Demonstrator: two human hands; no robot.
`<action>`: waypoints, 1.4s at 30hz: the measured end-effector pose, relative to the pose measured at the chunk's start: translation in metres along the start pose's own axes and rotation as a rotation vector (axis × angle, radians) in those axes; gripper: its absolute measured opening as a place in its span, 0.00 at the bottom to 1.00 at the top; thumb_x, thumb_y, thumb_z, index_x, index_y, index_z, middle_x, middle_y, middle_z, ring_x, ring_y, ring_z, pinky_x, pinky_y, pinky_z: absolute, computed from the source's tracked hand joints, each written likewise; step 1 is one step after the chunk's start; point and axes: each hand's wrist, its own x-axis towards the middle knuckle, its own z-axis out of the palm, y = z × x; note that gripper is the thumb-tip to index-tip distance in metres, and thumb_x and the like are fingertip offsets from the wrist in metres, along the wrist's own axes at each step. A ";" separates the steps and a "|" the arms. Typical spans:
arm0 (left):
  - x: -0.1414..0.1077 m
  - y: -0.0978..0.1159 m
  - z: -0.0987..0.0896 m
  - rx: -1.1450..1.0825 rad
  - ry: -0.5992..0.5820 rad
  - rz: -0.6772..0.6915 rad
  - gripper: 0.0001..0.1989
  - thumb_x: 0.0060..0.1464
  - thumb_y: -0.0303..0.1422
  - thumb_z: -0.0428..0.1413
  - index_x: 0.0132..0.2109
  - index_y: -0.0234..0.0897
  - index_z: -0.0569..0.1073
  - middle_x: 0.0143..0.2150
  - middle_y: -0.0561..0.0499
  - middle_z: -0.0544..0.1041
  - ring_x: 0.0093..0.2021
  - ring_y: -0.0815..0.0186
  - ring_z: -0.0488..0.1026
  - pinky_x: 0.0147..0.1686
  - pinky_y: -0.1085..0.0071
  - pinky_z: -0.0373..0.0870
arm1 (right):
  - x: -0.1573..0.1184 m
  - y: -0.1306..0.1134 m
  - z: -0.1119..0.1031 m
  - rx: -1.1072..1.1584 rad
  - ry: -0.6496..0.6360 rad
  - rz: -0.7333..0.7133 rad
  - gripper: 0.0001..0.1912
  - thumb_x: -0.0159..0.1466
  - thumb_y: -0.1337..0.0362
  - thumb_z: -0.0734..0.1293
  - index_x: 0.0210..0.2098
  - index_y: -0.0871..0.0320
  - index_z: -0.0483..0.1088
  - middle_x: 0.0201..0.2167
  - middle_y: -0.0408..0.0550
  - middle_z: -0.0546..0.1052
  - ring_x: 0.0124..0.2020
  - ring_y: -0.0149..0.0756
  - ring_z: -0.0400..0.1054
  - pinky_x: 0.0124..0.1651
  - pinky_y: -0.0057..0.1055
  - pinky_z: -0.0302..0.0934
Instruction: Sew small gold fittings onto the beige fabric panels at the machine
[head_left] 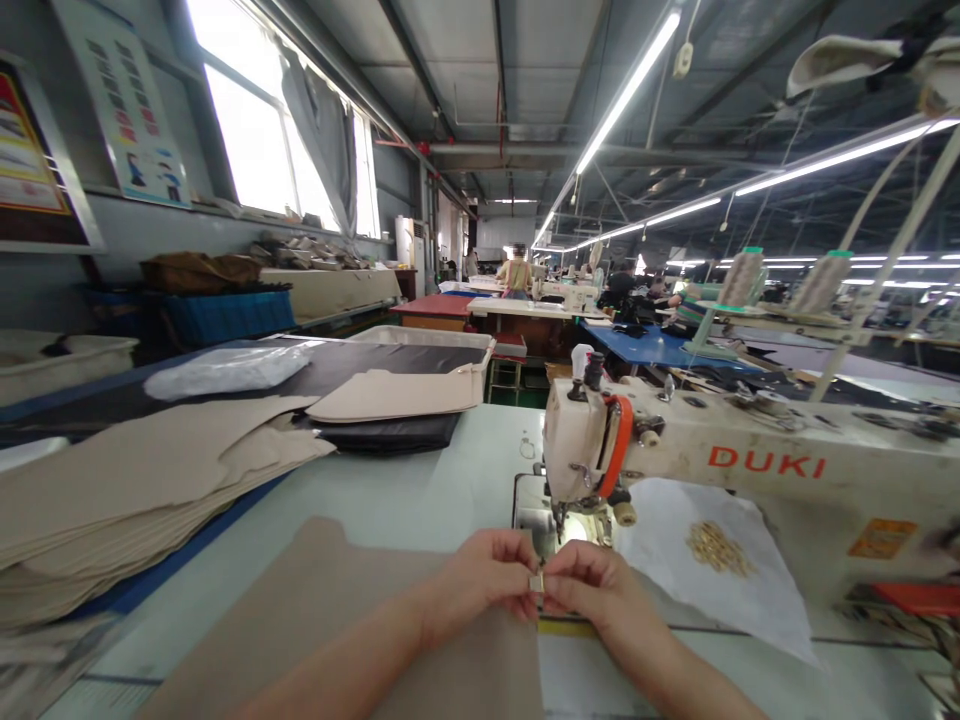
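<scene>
Just in front of the sewing machine (581, 460), my two hands meet fingertip to fingertip. My left hand (487, 580) pinches a small beige fabric tab (535, 582). Against the tab's right side, my right hand (592, 585) pinches a small gold-coloured metal piece, mostly hidden by the fingers. Under my left forearm a large taupe fabric panel (360, 600) lies flat on the pale table. To the right, a pile of small gold-coloured metal pieces (718, 548) rests on a white sheet (660, 520) beneath the machine's arm.
Stacked beige panels (150, 470) cover the table's left side. Further beige pieces (397, 394) lie on folded black material (390, 432). A clear plastic bag (229, 372) and a white bin (480, 350) are behind. Thread cones (742, 280) stand at right; a person (517, 275) is far off.
</scene>
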 end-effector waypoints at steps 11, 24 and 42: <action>0.003 -0.011 -0.009 0.404 0.148 0.208 0.02 0.38 0.28 0.54 0.24 0.34 0.68 0.20 0.57 0.66 0.24 0.71 0.61 0.23 0.75 0.55 | -0.008 -0.002 0.005 -0.323 -0.020 -0.216 0.06 0.57 0.62 0.66 0.29 0.57 0.65 0.24 0.39 0.67 0.26 0.29 0.60 0.30 0.25 0.54; 0.012 -0.010 -0.002 0.202 0.287 0.188 0.06 0.33 0.29 0.59 0.21 0.34 0.68 0.21 0.56 0.71 0.24 0.70 0.66 0.27 0.75 0.60 | -0.004 -0.004 0.003 -0.578 0.245 -0.294 0.07 0.55 0.65 0.63 0.22 0.59 0.66 0.19 0.41 0.69 0.22 0.29 0.60 0.27 0.24 0.55; 0.008 -0.012 -0.003 0.181 0.232 0.289 0.09 0.39 0.30 0.61 0.28 0.35 0.68 0.25 0.56 0.72 0.28 0.70 0.70 0.32 0.75 0.68 | -0.007 -0.003 0.001 -0.614 0.209 -0.425 0.05 0.57 0.67 0.63 0.25 0.59 0.66 0.22 0.42 0.72 0.24 0.29 0.65 0.28 0.22 0.58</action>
